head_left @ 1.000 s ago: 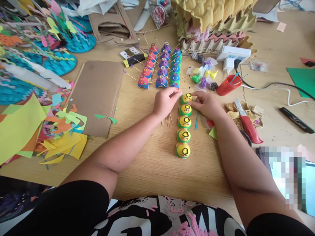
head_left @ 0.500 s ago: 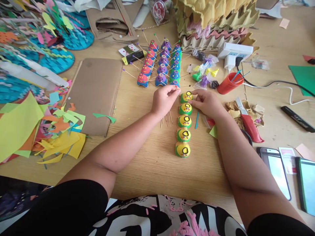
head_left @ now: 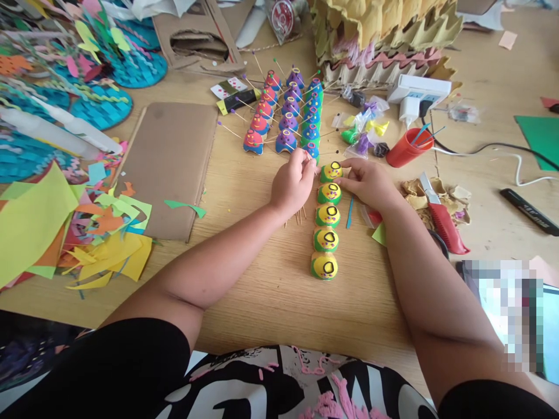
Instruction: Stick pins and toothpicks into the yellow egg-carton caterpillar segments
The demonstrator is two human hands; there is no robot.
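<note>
Right grip (head_left: 369, 181): thumb and forefinger pinching far end of yellow-and-green egg-carton caterpillar (head_left: 327, 216), set on bench (head_left: 262, 291). Left grip (head_left: 292, 183): fingertips pressed together just beside same end; cannot tell whether anything sits between. Thin wooden sticks (head_left: 299, 217) near left wrist. Beyond: red caterpillar (head_left: 253, 141), purple caterpillar (head_left: 286, 141), blue-and-green caterpillar (head_left: 310, 132), side by side. Red cup (head_left: 404, 152) right; brown cardboard (head_left: 170, 169) left.

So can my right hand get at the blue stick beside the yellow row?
Probably yes: the blue stick lies uncovered just nearer you than your right hand, though that hand seems to touch the farthest yellow piece.
</note>
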